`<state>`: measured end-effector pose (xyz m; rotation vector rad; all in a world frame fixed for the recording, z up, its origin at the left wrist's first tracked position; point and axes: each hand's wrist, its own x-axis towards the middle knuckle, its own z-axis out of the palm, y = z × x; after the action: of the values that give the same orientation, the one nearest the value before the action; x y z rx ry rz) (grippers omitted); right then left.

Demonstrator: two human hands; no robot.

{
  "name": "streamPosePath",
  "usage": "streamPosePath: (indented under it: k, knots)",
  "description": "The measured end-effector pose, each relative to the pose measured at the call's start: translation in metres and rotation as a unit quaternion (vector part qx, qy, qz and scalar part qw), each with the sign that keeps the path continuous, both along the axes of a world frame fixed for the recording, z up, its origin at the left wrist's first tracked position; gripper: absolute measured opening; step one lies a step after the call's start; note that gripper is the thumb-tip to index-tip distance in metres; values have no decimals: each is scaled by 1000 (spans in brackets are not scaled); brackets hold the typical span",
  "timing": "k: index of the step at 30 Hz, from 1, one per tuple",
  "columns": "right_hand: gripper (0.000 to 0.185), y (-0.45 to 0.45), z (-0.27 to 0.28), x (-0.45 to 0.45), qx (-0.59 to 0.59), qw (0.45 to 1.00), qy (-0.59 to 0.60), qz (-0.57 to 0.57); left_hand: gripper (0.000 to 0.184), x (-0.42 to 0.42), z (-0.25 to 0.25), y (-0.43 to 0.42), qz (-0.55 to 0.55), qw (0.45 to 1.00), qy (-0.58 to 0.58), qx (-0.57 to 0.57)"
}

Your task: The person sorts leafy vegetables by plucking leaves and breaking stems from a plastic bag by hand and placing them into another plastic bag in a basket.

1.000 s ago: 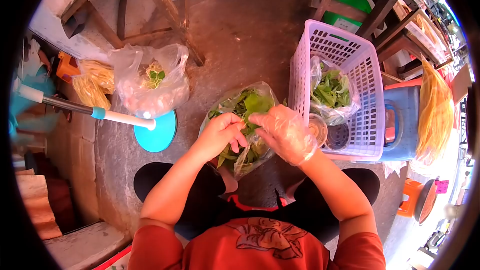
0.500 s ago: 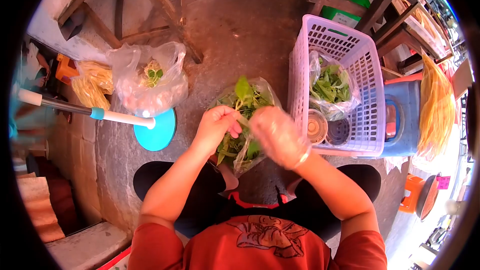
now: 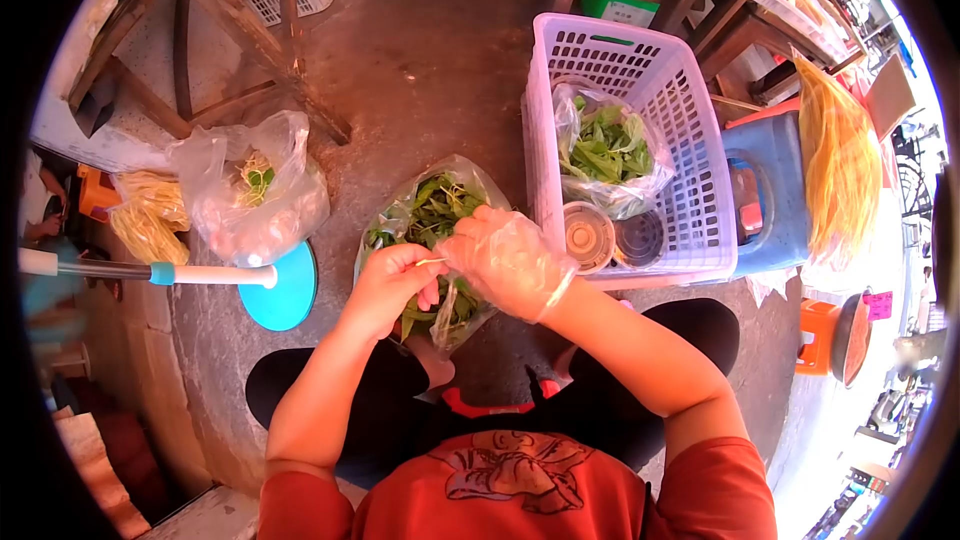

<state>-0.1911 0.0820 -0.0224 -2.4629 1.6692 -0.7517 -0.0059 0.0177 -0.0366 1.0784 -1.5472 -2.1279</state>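
My bare left hand (image 3: 388,287) is closed, with a thin pale plant stem (image 3: 431,261) pinched between thumb and forefinger. My right hand (image 3: 512,258), in a clear plastic glove, is closed at the other end of that stem; its fingertips are partly hidden. Both hands hang over an open clear plastic bag (image 3: 470,168) filled with leafy green herbs (image 3: 437,208). The bag lies on the floor between my feet, and my hands cover part of it.
At the right stands a lilac plastic basket (image 3: 700,205) holding bagged leaves (image 3: 610,143) and round lidded tubs (image 3: 588,237). Beside it is a blue jerrycan (image 3: 770,180). At left, another plastic bag (image 3: 250,210) with stems sits near a turquoise disc (image 3: 280,290) on a pole.
My right hand has come in toward my left, and the two now meet at the stem. The upright green leaf above my hands no longer shows. The whole view has shifted somewhat.
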Motion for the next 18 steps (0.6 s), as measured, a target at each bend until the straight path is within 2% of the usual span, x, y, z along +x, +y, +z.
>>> streamPosePath:
  k: [4,7,8,9,10,11,12,13,14,15,17,18]
  knots:
    - [5,-2,-4,-3,-29,999,-37,9,14,1,3,-2,-7,1000,8,13]
    - [5,2,-5,7,16,995,71,-72,16,-5,8,-1,-8,1000,9,16]
    - [5,2,-5,-1,17,997,-19,-79,16,-6,10,-1,-10,1000,12,22]
    - [10,1,-10,-11,90,969,-194,-122,16,-5,12,-1,-13,999,16,29]
    - [14,-8,-27,-24,200,917,-301,-166,16,-1,5,-4,-21,999,29,21]
    - [18,-12,-46,-42,181,899,-360,-172,16,1,1,-7,10,999,38,32]
    - [20,-15,-25,-54,232,858,-408,-207,16,2,-1,-10,41,997,49,43]
    - [27,-13,-18,-63,192,833,-476,-207,17,3,-4,-13,72,994,59,53]
    - [25,-16,-20,-77,183,792,-544,-208,13,4,-8,-17,96,993,51,56]
    - [23,-12,-8,-83,129,808,-534,-212,11,3,-12,-21,118,990,38,63]
    - [20,-10,0,-92,134,701,-670,-205,8,-2,-24,-26,159,984,12,77]
    - [19,-9,2,-93,142,676,-694,-200,9,-3,-34,-26,156,985,3,76]
